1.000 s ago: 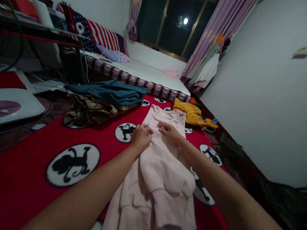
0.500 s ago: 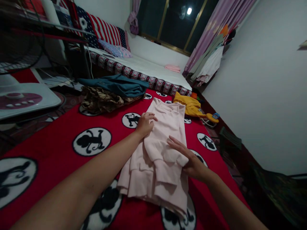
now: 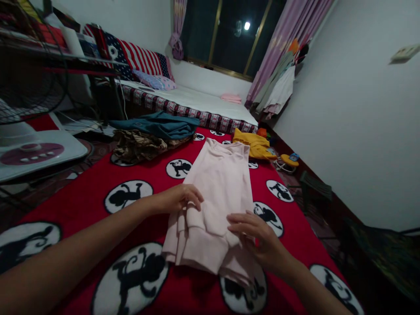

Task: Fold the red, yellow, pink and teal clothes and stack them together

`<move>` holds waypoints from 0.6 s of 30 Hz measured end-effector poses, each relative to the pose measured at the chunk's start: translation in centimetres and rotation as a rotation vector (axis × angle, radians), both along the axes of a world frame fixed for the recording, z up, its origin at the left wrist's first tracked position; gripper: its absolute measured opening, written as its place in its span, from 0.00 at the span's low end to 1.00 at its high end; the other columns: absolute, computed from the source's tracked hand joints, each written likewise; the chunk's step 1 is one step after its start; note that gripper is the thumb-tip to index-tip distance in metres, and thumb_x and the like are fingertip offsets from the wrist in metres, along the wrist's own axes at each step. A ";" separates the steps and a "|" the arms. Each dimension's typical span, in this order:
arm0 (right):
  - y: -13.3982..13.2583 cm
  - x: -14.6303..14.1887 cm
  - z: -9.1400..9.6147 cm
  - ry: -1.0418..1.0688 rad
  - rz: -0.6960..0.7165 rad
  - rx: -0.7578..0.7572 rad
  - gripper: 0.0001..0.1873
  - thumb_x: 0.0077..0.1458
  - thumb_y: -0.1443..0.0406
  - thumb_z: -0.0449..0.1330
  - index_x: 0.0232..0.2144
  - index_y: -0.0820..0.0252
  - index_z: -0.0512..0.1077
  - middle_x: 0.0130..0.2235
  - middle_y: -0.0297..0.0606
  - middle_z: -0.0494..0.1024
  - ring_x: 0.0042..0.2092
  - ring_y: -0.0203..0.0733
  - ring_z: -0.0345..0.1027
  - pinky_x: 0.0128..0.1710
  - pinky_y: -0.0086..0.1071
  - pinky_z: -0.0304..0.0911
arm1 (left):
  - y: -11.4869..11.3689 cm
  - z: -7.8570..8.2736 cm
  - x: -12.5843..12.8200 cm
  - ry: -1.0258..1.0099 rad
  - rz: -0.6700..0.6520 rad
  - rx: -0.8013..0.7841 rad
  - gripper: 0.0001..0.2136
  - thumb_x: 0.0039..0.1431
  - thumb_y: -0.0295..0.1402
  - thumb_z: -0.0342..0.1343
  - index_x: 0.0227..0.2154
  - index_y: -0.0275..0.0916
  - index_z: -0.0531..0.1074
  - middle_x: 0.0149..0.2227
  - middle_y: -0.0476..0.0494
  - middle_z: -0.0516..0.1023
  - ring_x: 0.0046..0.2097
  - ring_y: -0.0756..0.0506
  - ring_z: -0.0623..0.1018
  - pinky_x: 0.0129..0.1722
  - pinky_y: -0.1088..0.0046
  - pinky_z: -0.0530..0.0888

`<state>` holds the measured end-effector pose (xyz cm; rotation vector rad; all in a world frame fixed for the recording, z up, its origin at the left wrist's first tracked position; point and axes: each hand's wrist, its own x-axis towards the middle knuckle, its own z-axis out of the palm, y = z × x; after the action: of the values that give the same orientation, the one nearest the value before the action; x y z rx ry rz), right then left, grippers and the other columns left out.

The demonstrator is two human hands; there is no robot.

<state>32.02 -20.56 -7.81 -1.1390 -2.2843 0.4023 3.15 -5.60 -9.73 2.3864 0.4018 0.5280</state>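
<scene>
A pale pink garment [image 3: 219, 183] lies lengthwise on a red blanket [image 3: 82, 197] printed with black-and-white monkey circles. Its near end is bunched in folded layers. My left hand [image 3: 179, 199] rests on the garment's left edge near those layers, fingers curled onto the cloth. My right hand [image 3: 254, 236] is at the lower right of the garment, fingers bent and pinching the folded cloth.
A teal garment [image 3: 157, 124] and a brown patterned one [image 3: 141, 146] lie at the blanket's far left. A yellow garment [image 3: 254, 144] sits at the far right. A bed [image 3: 197, 98] stands behind, a fan base [image 3: 33, 153] at left, a white wall at right.
My left hand has slid back along the garment's left edge toward me. My right hand has shifted to the lower right folds. The bunched layers lie flatter now.
</scene>
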 end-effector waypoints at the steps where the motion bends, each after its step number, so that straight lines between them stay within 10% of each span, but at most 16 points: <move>1: -0.2 1.1 -0.3 -0.048 -0.021 0.019 0.25 0.54 0.76 0.51 0.49 0.50 0.72 0.56 0.41 0.73 0.57 0.44 0.66 0.58 0.47 0.59 | -0.5 -0.2 -1.2 0.052 0.014 0.063 0.22 0.52 0.16 0.48 0.41 0.43 0.79 0.50 0.41 0.76 0.51 0.45 0.75 0.51 0.71 0.71; 10: 2.1 4.8 -3.0 -0.294 -0.121 0.056 0.42 0.45 0.79 0.50 0.62 0.49 0.60 0.69 0.40 0.48 0.69 0.47 0.41 0.62 0.51 0.51 | 0.5 -1.4 -4.6 0.188 0.141 0.387 0.23 0.57 0.23 0.54 0.52 0.56 0.72 0.62 0.45 0.65 0.64 0.39 0.63 0.60 0.56 0.63; 15: 4.8 3.3 -3.0 -0.278 -0.074 0.068 0.33 0.48 0.77 0.51 0.54 0.47 0.69 0.66 0.36 0.56 0.69 0.49 0.38 0.63 0.58 0.45 | 1.5 -1.8 -2.7 0.086 0.114 0.277 0.17 0.60 0.26 0.51 0.42 0.56 0.78 0.56 0.48 0.74 0.64 0.42 0.62 0.62 0.57 0.60; 18: 5.0 2.2 -1.9 -0.208 -0.007 0.030 0.22 0.54 0.74 0.51 0.48 0.50 0.72 0.57 0.38 0.72 0.65 0.46 0.54 0.63 0.58 0.41 | 0.8 -1.2 -2.3 0.000 0.079 0.136 0.14 0.61 0.30 0.50 0.38 0.52 0.80 0.46 0.45 0.81 0.60 0.43 0.70 0.61 0.57 0.60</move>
<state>34.26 -15.60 -9.68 -1.2233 -2.4546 0.2559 0.86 -4.76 -10.90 2.5086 0.4758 0.6082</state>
